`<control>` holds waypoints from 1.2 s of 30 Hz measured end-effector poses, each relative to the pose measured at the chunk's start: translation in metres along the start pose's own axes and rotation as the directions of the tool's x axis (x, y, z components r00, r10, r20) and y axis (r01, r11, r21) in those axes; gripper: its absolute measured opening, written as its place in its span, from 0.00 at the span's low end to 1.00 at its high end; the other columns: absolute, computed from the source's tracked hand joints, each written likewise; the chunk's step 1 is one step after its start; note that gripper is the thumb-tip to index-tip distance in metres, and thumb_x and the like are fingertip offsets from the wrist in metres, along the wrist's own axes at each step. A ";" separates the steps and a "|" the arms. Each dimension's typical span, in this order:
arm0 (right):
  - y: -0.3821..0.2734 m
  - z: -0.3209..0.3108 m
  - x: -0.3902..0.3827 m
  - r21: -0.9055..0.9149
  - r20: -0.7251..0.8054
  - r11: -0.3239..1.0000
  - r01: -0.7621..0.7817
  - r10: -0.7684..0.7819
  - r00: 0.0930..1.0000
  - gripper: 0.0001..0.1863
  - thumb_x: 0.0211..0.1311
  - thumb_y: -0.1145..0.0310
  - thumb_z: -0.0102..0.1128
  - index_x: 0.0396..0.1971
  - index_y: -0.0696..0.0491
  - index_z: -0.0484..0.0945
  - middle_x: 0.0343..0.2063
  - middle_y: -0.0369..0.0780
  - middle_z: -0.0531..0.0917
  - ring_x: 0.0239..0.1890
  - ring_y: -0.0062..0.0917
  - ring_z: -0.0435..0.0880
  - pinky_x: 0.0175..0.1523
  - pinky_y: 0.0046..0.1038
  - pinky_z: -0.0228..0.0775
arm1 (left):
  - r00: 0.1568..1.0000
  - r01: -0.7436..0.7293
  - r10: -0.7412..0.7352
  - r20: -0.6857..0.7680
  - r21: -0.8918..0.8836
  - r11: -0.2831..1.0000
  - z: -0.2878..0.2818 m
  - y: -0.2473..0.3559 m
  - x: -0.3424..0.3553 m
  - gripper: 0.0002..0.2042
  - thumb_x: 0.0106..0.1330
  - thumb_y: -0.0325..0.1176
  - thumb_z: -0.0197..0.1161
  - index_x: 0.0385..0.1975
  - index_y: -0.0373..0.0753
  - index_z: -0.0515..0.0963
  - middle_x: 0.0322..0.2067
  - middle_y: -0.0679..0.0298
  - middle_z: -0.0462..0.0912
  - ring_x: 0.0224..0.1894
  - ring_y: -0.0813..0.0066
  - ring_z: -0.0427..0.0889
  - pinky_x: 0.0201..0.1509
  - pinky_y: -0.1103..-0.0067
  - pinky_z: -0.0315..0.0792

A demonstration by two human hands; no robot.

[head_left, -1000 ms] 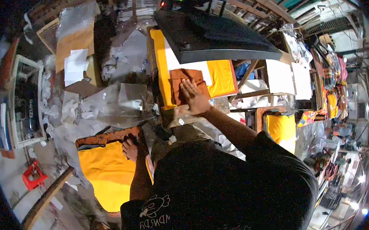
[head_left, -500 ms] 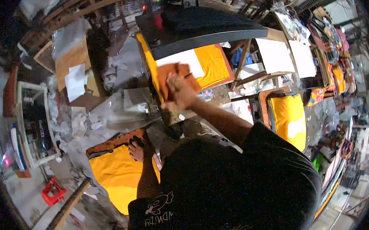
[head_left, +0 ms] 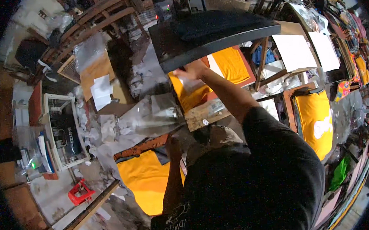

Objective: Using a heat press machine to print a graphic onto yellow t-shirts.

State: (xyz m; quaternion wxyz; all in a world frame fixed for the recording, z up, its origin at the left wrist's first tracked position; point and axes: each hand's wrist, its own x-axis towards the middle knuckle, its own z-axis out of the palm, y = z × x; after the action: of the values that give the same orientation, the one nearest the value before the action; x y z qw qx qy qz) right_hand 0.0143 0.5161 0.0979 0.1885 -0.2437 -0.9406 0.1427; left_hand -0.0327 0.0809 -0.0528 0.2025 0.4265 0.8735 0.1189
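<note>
My right hand (head_left: 194, 70) reaches to the front edge of a raised black press plate (head_left: 217, 38). Its thumb and fingers look spread, partly lost in shadow and the plate's edge. Below and beside it lies yellow fabric (head_left: 185, 98) bearing a pale shiny patch, with a white sheet (head_left: 216, 66) alongside. A reddish-brown strip shows beside the fingers; whether the hand touches it is unclear. Down on the left, my left hand (head_left: 173, 144) is a dark shape at the end of a reddish board (head_left: 141, 145) carrying a yellow garment (head_left: 144, 177); its fingers cannot be made out.
Another yellow garment (head_left: 315, 125) with a pale print lies on a board to the right. Past the press are white sheets (head_left: 293, 52). A red plastic stool (head_left: 81, 192) and a white-framed cabinet (head_left: 65, 129) stand left. Crumpled paper and plastic (head_left: 108, 126) litter the floor.
My right hand has moved up to the plate's edge, and the reddish-brown cloth under it is largely gone from sight. My left hand has slid toward my body. The view has shifted.
</note>
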 end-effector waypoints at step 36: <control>-0.093 -0.340 -0.184 0.937 0.334 -0.329 -0.114 0.754 0.566 0.38 0.65 0.37 0.43 0.63 0.52 0.66 0.57 0.43 0.75 0.60 0.35 0.73 0.65 0.42 0.63 | 0.733 -0.260 0.243 -0.635 0.068 0.963 -0.005 0.086 0.116 0.15 0.63 0.37 0.63 0.46 0.35 0.75 0.33 0.58 0.79 0.43 0.61 0.76 0.48 0.63 0.69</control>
State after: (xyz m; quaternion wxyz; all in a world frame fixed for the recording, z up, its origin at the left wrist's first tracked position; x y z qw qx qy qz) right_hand 0.2702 0.4034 0.3812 0.4276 -0.4121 -0.2585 0.7619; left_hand -0.0397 0.2250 -0.0446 -0.1185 0.4720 0.8227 0.2938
